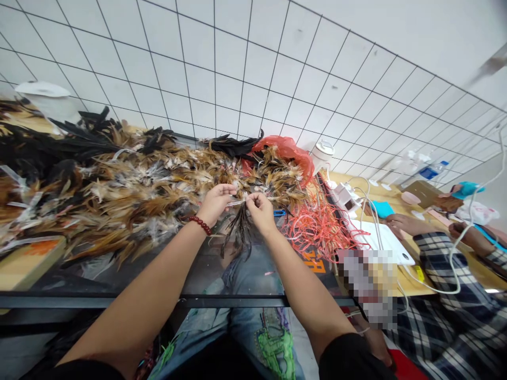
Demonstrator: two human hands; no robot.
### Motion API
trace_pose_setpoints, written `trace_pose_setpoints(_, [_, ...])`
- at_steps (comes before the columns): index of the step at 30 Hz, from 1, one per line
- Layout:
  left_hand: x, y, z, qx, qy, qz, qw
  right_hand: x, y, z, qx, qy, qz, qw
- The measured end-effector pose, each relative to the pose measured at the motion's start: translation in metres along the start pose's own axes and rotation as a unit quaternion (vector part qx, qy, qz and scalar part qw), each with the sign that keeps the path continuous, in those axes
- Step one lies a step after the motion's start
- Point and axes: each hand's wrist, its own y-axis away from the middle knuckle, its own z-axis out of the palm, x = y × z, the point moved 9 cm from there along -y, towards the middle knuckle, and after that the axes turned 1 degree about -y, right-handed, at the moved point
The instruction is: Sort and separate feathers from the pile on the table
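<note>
Between my two hands a small bunch of dark feathers (237,232) hangs tips down over the dark table mat. My right hand (260,212) pinches the bunch at its quill end. From there a thin whitish strip (235,203) runs across to my left hand (214,205), whose thumb and fingers close on its other end. A beaded bracelet circles my left wrist. Just behind and to the left lies a broad heap of brown and black feathers (130,195), with pale strips among them.
A red plastic bag (287,150) holds feathers at the back. Tangled pink-red strings (317,221) lie right of my hands. Farther right are white cables, a white board (386,240) and a co-worker's plaid sleeve (439,258). A wooden block (35,266) sits at left.
</note>
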Motion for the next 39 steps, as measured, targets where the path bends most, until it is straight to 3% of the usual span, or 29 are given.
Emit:
trace_pose_setpoints(5, [0.025,0.009,0.023,-0.118,-0.159,0.154,0.968,0.005,-0.001,-0.002,0.0,-0.004,0.012,1.0])
trace_pose_setpoints(8, [0.04,0.02,0.033,-0.15,-0.205,0.243,0.936,0.003,-0.001,0.0,-0.013,-0.021,0.004,1.0])
trace_pose_setpoints(10, [0.043,0.022,0.033,-0.149,-0.21,0.26,0.931,0.003,-0.001,0.003,-0.024,-0.043,0.004,0.999])
trace_pose_setpoints(14, [0.036,0.015,0.024,-0.109,-0.16,0.193,0.962,0.003,-0.001,0.004,-0.023,-0.047,0.003,0.999])
trace_pose_setpoints(18, [0.023,0.01,0.016,-0.071,-0.037,0.107,0.991,0.005,0.0,0.007,-0.042,-0.034,0.006,0.999])
trace_pose_setpoints(22, [0.012,0.008,0.02,-0.089,0.041,0.054,0.994,0.003,-0.001,0.009,-0.047,-0.021,-0.003,0.999])
trace_pose_setpoints(29, [0.001,0.008,0.016,-0.044,0.081,-0.001,0.996,-0.011,0.005,0.005,-0.022,-0.013,-0.015,1.0])
trace_pose_setpoints(33, [0.001,0.011,0.018,-0.051,0.067,-0.008,0.996,-0.016,0.006,0.003,-0.016,-0.004,-0.032,0.999])
trace_pose_setpoints(39, [-0.001,0.01,0.012,-0.016,0.06,-0.012,0.998,-0.009,0.004,-0.002,-0.006,0.005,-0.039,0.999])
